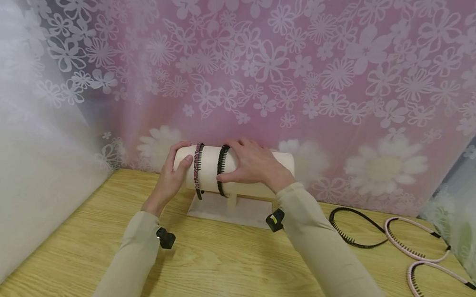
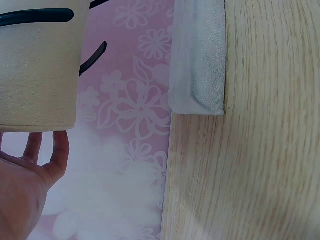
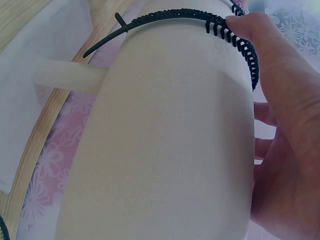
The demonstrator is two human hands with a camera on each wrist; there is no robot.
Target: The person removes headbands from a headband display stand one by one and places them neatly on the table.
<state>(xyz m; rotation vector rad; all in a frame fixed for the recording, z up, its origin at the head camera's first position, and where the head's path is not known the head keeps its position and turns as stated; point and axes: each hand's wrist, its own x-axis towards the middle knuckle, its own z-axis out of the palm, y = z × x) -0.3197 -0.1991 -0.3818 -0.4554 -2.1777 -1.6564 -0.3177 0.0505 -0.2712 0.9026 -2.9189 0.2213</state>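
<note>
A cream padded headband stand (image 1: 260,189) stands on the table, its roll lying sideways. My left hand (image 1: 172,175) holds the roll's left end, thumb in front; in the left wrist view, fingers (image 2: 61,152) touch the end's edge. Near that end sits a pink-and-black sparkly headband (image 1: 197,168) with comb teeth. A black beaded toothed headband (image 1: 220,170) curves over the roll to its right. My right hand (image 1: 253,164) reaches over the roll, holding this black headband, thumb at its front and fingers toward its top. The right wrist view shows the thumb tip on the headband (image 3: 175,15).
On the right of the wooden table (image 1: 209,265) lie a black headband (image 1: 362,246) and two pink toothed ones, an upper pink headband (image 1: 416,221) and a lower pink headband (image 1: 437,265). A pink flowered curtain (image 1: 271,75) hangs close behind the stand.
</note>
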